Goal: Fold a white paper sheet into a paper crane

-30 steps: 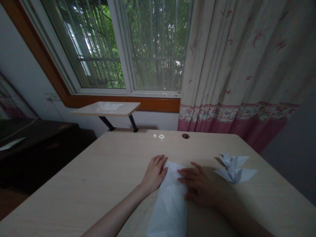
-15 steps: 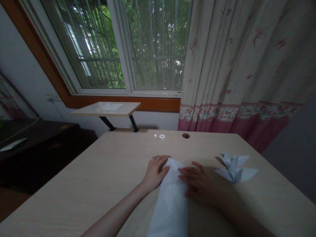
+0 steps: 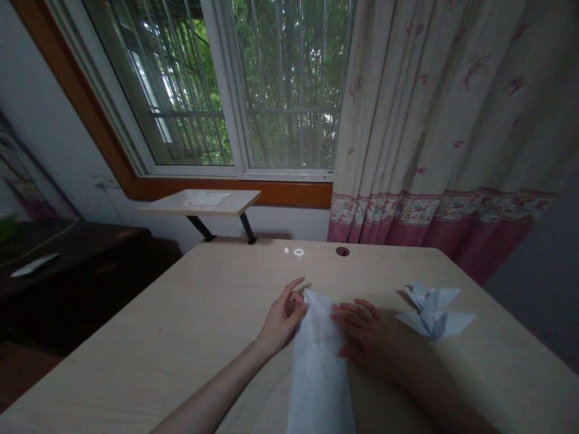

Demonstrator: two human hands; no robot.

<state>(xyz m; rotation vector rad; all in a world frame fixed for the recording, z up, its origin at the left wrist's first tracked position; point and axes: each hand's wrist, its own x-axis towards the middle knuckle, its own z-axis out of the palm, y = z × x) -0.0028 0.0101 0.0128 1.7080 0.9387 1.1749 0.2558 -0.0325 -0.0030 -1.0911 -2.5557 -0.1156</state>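
A long folded sheet of white paper [image 3: 320,374] lies on the desk, its pointed end away from me. At its upper left edge is my left hand [image 3: 281,318], index finger raised and stretched out, the thumb and another finger close together at the paper's edge. My right hand [image 3: 367,337] rests on the right edge of the paper with its fingers spread fairly flat. To the right of that hand stand folded white paper figures [image 3: 434,310] with pointed wings.
The pale wooden desk [image 3: 217,325] has a round hole [image 3: 342,251] near its back edge. A small raised shelf [image 3: 244,202] at the back left bears white paper [image 3: 205,198]. Behind are a window and a curtain [image 3: 420,150]; a dark cabinet [image 3: 90,265] stands left.
My left index finger has lifted off and stretched out, the thumb staying by the paper's edge. The paper's near end has swung to the right. My right hand has moved slightly.
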